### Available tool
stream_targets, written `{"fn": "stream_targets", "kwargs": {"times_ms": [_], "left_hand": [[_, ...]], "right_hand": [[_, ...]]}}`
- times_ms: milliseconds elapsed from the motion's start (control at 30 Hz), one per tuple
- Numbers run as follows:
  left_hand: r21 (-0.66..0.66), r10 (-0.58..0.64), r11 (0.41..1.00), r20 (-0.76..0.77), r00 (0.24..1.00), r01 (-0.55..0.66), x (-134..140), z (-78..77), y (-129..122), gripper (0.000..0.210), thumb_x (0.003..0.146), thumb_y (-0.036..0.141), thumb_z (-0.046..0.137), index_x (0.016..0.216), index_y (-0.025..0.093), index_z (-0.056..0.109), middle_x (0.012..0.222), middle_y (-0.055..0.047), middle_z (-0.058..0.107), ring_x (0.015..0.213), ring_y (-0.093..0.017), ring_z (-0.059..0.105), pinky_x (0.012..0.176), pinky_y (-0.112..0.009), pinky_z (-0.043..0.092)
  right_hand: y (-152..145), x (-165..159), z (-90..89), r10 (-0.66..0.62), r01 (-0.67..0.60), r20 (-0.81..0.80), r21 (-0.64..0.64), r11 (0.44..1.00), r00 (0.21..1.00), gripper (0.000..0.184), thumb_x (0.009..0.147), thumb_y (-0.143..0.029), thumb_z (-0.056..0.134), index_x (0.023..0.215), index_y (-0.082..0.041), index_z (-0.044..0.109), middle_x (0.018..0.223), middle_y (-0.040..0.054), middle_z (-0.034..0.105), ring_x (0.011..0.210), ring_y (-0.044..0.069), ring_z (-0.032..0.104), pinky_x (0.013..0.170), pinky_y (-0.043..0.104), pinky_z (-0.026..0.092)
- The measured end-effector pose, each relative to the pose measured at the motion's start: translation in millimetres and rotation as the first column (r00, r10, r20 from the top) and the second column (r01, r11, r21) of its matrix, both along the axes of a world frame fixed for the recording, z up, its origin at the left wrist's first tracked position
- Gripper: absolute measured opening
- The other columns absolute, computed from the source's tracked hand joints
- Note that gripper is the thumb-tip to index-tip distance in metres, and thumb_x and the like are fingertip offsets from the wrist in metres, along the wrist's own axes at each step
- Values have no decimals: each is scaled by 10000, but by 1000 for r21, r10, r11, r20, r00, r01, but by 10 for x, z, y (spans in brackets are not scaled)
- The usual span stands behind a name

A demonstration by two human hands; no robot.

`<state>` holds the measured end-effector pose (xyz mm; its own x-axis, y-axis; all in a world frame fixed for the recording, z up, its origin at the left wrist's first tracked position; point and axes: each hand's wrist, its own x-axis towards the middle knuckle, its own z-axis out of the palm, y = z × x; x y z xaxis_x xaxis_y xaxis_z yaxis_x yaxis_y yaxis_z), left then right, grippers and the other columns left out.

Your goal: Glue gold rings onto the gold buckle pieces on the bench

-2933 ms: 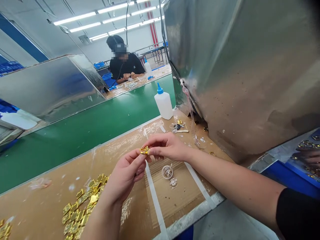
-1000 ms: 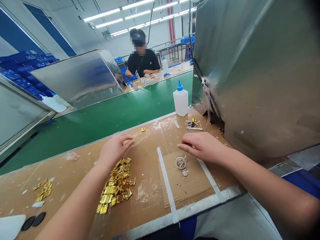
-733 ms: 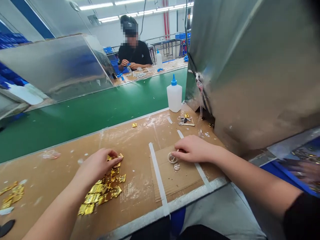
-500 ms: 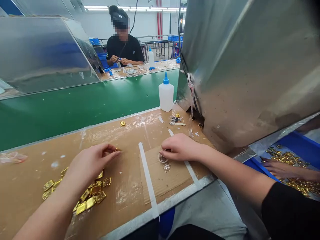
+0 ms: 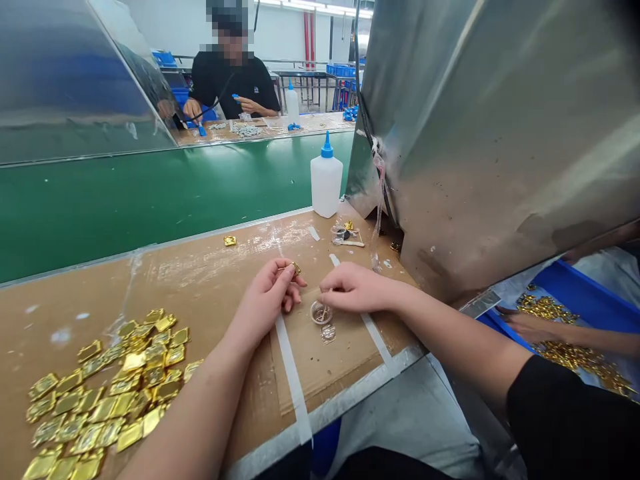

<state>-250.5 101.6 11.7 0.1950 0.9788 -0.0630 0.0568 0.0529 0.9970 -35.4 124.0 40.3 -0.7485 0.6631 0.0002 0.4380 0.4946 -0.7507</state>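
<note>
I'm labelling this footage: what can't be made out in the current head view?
In the head view:
Gold piece in left hand: mostly covered by the hand.
Whether right hand grips the stick in the cup: too small to tell.
Gold pile: partly hidden by left forearm.
Another forearm over blue bin: cut off by right edge.

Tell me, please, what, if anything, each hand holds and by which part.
Left hand: a gold piece, pinched at one side. Right hand: cannot be told whether it grips the stick in the cup.
</note>
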Motion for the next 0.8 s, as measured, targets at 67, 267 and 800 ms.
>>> {"fn": "stream_targets", "kwargs": {"times_ms": [67,267,800], "left_hand": [[20,-29,999,-54,998,30,-10,-16,-11,322,1009,448,548,1228,212,544,893,2,646,560,-108,523,475,-234,392],[34,-87,994,-269,959,100,-13,-14,-48,464,1022,448,500,1425,220,533,943,-18,694,634,-134,563,609,-289,441],[-10,-128,991,-370,920,134,-7,30,-47,514,995,548,539,1416,259,598,615,28,630,1055,-288,720,858,-365,450]], "right_hand": [[40,0,-125,-164,136,-212,-141,981,964,441,906,-360,552,575,-204,306,563,-73,243,543,89,263,567,270,208],[125,-73,-339,-423,367,-441,-210,906,791,483,928,-484,580,604,-208,351,582,-72,299,567,95,303,590,266,243],[171,-148,-339,-420,391,-379,-156,907,825,492,979,-516,553,642,-205,377,611,-66,348,602,103,338,617,264,281]]}}
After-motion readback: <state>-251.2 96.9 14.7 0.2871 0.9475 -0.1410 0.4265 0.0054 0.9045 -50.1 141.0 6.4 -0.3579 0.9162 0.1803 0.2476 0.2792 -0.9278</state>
